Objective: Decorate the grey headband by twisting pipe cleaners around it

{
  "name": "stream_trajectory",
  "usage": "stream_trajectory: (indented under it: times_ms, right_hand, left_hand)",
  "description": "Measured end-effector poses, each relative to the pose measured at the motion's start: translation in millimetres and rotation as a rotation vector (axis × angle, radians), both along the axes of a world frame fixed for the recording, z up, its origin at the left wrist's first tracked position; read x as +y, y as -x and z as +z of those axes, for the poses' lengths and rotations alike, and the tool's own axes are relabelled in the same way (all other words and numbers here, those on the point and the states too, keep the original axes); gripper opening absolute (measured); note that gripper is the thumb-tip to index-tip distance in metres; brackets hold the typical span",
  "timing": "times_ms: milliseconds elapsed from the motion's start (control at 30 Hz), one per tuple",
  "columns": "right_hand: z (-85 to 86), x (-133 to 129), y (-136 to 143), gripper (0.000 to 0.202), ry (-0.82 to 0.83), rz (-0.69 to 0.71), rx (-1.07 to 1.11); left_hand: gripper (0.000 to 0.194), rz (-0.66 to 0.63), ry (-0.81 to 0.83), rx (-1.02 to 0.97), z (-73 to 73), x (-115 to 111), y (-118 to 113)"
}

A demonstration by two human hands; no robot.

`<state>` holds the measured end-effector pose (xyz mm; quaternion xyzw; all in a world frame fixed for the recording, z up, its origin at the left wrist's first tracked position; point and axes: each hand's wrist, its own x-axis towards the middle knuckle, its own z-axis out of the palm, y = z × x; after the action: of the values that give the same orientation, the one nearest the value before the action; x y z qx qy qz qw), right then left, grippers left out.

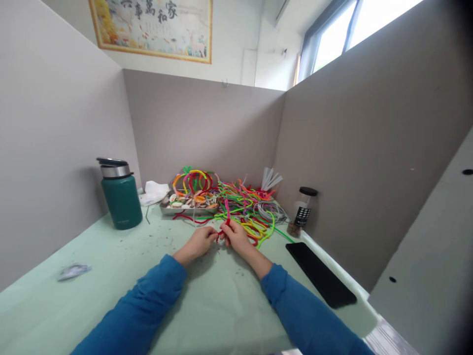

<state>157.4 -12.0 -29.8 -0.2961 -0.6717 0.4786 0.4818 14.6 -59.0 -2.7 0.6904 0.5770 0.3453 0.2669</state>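
Note:
Both hands meet over the middle of the table, their fingers closed around a red pipe cleaner [228, 222]. My left hand [201, 241] pinches its short lower end. My right hand [237, 235] grips it close by, and a pink fuzzy length [227, 206] sticks up above those fingers. Just beyond lies a tangled heap of pipe cleaners [244, 195] in green, orange, red, yellow and pink. Left of the heap, a metal tray [189, 211] holds shells, and pipe cleaner rings [197, 175] stand at its back. The fingertips partly hide the red piece.
A green bottle [121, 202] stands at left beside white tissue [155, 191]. At right are a black-lidded jar [302, 212], a coil of grey wire [271, 212] and a long black object [320, 275]. A small crumpled packet [74, 271] lies front left. Grey partitions [203, 123] enclose the table.

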Motion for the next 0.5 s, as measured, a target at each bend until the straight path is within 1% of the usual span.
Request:
stream_trajectory:
  times_ms: [100, 200, 333, 500]
  right_hand:
    - [-0.6, 0.8, -0.1, 0.022, 0.025, 0.003, 0.008]
    - [-0.4, 1.4, -0.4, 0.022, 0.067, -0.010, 0.033]
    - [1.2, 0.9, -0.3, 0.023, 0.122, 0.001, 0.066]
    - [4.3, -1.3, 0.0, 0.022, 0.144, 0.035, 0.089]
  left_hand:
    - [0.021, -0.046, -0.013, 0.017, -2.4, 1.3, 1.9]
    - [0.016, -0.083, -0.030, 0.000, -4.7, 1.8, 3.1]
    - [0.012, -0.038, -0.107, 0.020, -6.2, 2.5, 3.4]
    - [0.010, 0.003, -0.212, 0.142, -4.2, 2.9, 3.1]
